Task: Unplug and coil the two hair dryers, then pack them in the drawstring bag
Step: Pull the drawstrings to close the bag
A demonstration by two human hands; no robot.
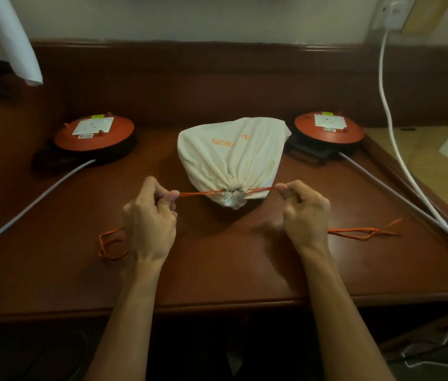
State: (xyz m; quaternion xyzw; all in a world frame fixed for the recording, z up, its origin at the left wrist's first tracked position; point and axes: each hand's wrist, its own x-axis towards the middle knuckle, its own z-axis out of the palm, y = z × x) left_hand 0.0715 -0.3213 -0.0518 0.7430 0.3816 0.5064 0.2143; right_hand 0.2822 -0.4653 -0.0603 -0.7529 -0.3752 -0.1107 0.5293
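- Bag (231, 152) sits mid-desk (217, 265), mouth cinched, between two red reels (93, 136).
- Left hand (148, 221) and right hand (303, 213) each pinch the orange cord (198, 193).
- Bare desk lies toward the front edge.
- Orange print partly reads "cacey".

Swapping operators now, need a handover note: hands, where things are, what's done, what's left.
Left hand: pinching the orange cord left of the bag's mouth, pulling outward.
Right hand: pinching the cord on the other side, pulling outward.
Bag: on the desk, centre, bulging, mouth gathered almost shut and facing the person. Dryers not visible, presumably inside.
Cord tails trail on the desk beyond each hand.
Two red reels flank the bag.
Done: bag filled, mouth cinched.
Left: finish tightening, let go of the cord.
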